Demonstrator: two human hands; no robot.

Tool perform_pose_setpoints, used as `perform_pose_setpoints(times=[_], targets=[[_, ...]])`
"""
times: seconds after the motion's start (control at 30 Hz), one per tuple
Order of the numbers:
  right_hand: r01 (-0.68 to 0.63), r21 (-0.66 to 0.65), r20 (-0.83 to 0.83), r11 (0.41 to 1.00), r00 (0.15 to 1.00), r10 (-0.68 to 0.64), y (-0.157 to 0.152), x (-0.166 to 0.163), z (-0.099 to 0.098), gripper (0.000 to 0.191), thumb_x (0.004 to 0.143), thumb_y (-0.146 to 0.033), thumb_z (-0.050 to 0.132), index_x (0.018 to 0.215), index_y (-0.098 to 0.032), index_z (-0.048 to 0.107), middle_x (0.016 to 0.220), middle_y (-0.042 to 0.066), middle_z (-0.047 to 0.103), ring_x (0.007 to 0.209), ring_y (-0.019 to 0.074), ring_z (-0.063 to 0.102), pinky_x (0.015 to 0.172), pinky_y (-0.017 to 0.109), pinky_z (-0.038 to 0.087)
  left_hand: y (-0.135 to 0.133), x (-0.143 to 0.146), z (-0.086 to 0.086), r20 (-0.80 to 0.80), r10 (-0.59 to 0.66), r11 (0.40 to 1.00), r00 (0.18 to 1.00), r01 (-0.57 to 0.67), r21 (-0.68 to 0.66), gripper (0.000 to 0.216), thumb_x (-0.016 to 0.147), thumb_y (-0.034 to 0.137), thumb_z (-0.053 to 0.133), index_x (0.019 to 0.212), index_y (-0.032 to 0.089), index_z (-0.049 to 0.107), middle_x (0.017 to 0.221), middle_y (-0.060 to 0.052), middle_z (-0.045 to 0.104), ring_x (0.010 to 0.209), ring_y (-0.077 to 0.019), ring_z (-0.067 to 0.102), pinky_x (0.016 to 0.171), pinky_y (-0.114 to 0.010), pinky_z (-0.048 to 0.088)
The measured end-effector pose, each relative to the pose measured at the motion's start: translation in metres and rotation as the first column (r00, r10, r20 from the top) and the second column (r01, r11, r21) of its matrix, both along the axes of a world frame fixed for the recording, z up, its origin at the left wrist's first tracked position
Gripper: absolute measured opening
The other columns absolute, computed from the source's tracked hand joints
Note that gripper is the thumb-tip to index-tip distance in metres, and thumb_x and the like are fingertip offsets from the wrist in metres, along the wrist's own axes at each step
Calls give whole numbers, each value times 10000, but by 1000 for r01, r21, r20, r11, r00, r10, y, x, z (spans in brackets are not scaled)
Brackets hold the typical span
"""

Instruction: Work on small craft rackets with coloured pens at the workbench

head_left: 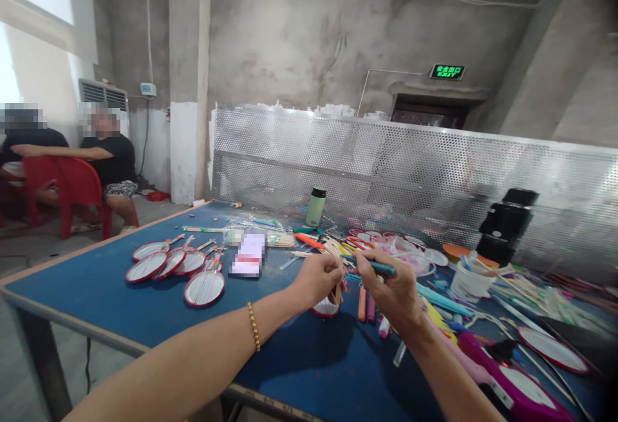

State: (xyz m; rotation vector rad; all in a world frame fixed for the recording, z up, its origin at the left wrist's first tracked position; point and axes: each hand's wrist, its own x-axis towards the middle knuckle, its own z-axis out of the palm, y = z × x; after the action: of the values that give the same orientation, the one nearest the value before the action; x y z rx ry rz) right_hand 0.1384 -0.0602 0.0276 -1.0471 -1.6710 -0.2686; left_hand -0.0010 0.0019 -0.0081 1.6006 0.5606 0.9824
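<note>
My left hand (316,284), with a gold bead bracelet at the wrist, is closed on a pale wooden stick (337,291). Just under it shows a white disc with a red rim (325,309); I cannot tell whether the stick is joined to it. In my right hand (392,287) is a teal pen (384,268), held between thumb and fingers and pointing left toward the stick. Both hands are close together over the blue table (299,351). Below the right hand lie an orange marker (362,304) and a pink marker (384,327).
Several red-rimmed discs with sticks (203,289) and a phone (248,255) lie on the left. Behind stand a green bottle (315,208) and a perforated metal screen (309,145). To the right are a white cup (470,284) and a magenta tool (512,383). Two people sit far left.
</note>
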Motion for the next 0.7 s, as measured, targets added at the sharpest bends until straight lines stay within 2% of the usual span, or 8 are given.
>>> perform_pose_setpoints(times=[0.7], targets=[[-14, -21, 1, 1000, 1000, 14, -1, 0, -1, 224, 900, -331, 566, 780, -195, 698, 681, 20, 670, 589, 145, 618, 569, 256, 488, 1, 0, 0, 7, -2, 1000, 1000, 2, 4, 144, 793, 155, 486, 653, 176, 512, 536, 16, 617, 385, -121, 580, 371, -204, 440]])
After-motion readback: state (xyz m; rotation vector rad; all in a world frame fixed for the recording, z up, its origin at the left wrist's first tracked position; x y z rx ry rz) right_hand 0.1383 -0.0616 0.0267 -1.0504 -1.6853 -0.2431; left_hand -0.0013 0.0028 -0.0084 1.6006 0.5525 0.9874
